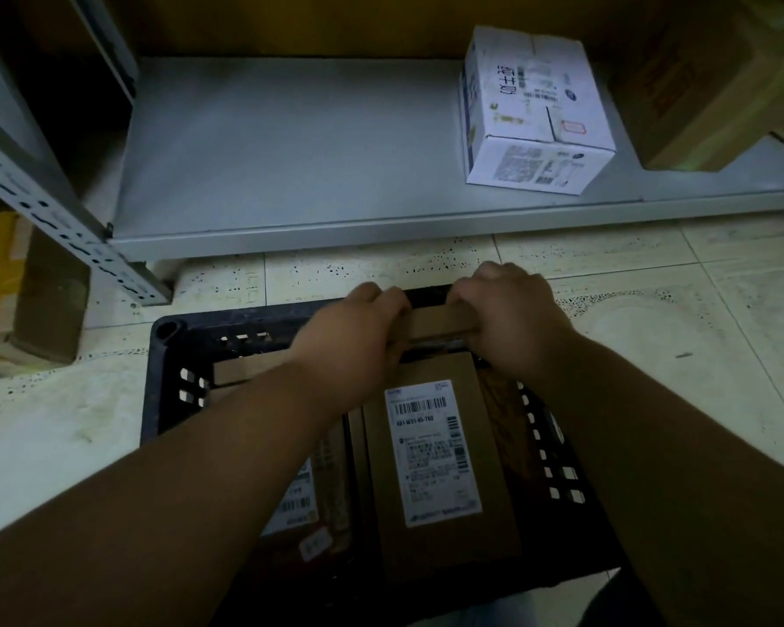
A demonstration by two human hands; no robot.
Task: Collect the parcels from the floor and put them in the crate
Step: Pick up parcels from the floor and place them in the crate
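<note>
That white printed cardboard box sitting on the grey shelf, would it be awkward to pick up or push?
The white printed cardboard box looks stiff: its edges are crisp and its panels flat. Resting on a broad face on the grey metal shelf, it would probably slide rather than roll or tip. Its weight cannot be judged from the picture; its bulk suggests using both hands.

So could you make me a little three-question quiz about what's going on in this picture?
1. True or false: both hands grip the same small brown parcel.
2. Where does the white box stand? A) in the crate B) on the grey shelf C) on the floor tiles
3. Fill in: the black crate stands on the ____.

Key
1. True: the left hand and right hand hold its two ends over the crate's far edge.
2. B, on the grey shelf.
3. Floor.
</note>
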